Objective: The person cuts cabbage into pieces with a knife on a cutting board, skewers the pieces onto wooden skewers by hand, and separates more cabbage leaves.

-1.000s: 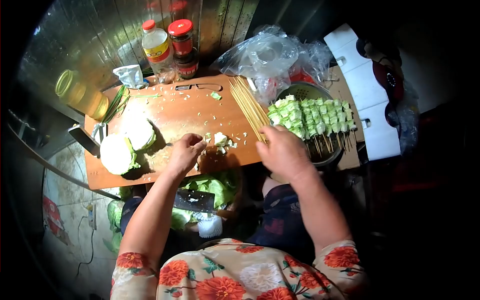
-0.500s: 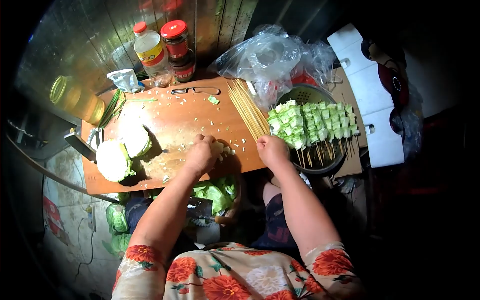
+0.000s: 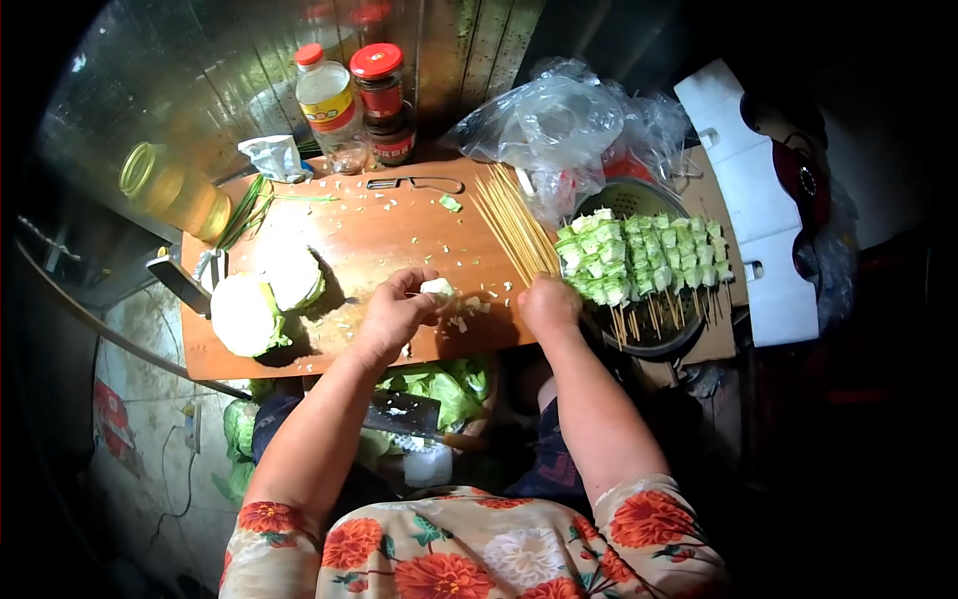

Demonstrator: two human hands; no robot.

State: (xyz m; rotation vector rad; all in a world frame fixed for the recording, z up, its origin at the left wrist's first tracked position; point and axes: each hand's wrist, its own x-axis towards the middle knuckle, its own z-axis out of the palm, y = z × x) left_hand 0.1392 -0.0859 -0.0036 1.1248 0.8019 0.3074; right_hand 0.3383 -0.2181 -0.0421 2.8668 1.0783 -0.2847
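My left hand [image 3: 394,311] is above the wooden board [image 3: 384,225], thumb and fingers closed around a small pale cabbage piece [image 3: 437,289]. At the near end of a bundle of bamboo skewers [image 3: 514,222], my right hand [image 3: 549,304] is closed like a fist on the skewer ends; how many are in it is hidden. Right of that hand, cabbage skewers [image 3: 644,258] lie in a row across a dark colander [image 3: 659,344]. Two cut cabbage halves, one in front [image 3: 244,314] and one behind [image 3: 296,275], sit at the board's left.
Behind the board stand a bottle [image 3: 329,105], stacked red-lidded jars [image 3: 379,95] and clear plastic bags [image 3: 544,115]. A peeler [image 3: 414,184] lies on the board. Below its near edge are a cleaver [image 3: 404,411] and cabbage leaves [image 3: 449,389]. A jar of yellow liquid [image 3: 175,195] leans left.
My left hand has lifted slightly and turned, and the cabbage piece now shows at its fingertips. My right hand remains at the skewer ends. The whole view has shifted a little.
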